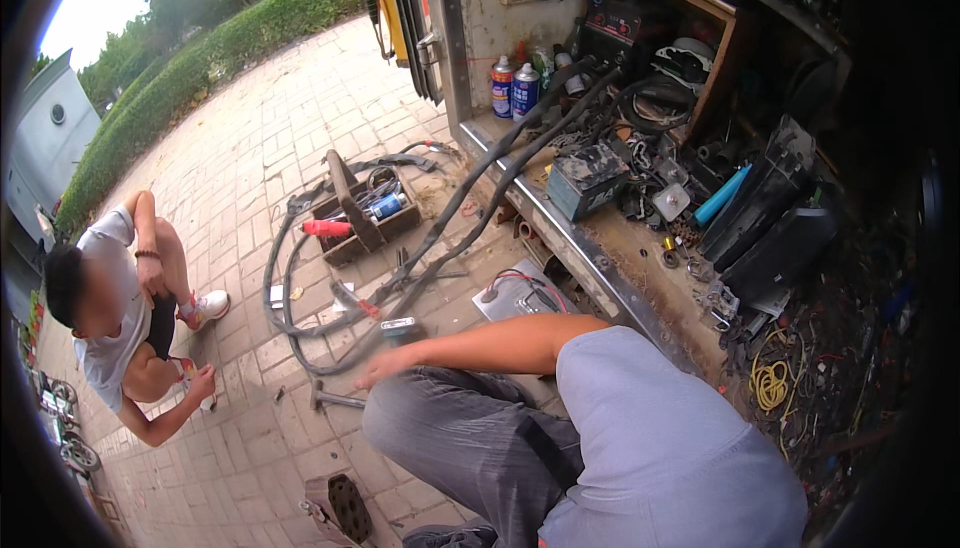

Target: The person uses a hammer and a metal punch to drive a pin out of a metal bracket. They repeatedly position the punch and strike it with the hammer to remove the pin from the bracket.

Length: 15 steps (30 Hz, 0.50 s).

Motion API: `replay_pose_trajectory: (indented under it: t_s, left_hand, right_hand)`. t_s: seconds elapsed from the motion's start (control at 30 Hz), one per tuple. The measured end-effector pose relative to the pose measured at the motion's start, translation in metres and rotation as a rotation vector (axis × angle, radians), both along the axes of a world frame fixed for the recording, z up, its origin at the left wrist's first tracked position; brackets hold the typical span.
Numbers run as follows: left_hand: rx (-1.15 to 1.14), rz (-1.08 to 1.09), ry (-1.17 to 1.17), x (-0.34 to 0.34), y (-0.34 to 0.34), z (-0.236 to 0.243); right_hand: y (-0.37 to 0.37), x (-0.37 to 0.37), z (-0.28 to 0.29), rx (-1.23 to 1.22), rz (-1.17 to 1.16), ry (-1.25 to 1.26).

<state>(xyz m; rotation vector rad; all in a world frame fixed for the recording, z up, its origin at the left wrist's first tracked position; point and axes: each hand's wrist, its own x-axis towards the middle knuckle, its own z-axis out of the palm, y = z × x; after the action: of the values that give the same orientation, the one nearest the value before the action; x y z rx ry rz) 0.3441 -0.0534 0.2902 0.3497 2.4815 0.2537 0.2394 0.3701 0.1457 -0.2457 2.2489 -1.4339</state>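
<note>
My right arm reaches leftward across my bent knee in dark grey trousers. At its end my right hand (388,364) is blurred, and its fingers are too smeared to read. A hammer (338,399) lies on the paving just below the hand, its handle end hidden by my knee. Beyond the hand is a small pale-topped block (398,326), beside thick black cables (283,273) looped on the ground. A wooden tool carrier (345,208) with an upright handle holds a red-handled tool (327,228) and a blue can (386,207). My left hand is out of view.
A person (115,318) crouches at the left. A metal ledge (590,263) borders a cluttered compartment at the right, with a dark battery (587,181), spray cans (525,90) and a yellow cord coil (769,386). A grey panel with wires (519,293) lies below the ledge.
</note>
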Motion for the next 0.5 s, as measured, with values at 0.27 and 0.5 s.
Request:
replay_pose_trajectory:
  t_s: [0.27,0.5]
  left_hand:
    - [-0.044,-0.085,-0.065,-0.037,0.038,-0.001]
    - [0.162,0.113,0.514,-0.118,0.081,0.034]
  right_hand:
    - [0.281,0.004,0.158,0.419,-0.874,0.317]
    - [0.507,0.237,0.13,0.779,-1.786,0.193]
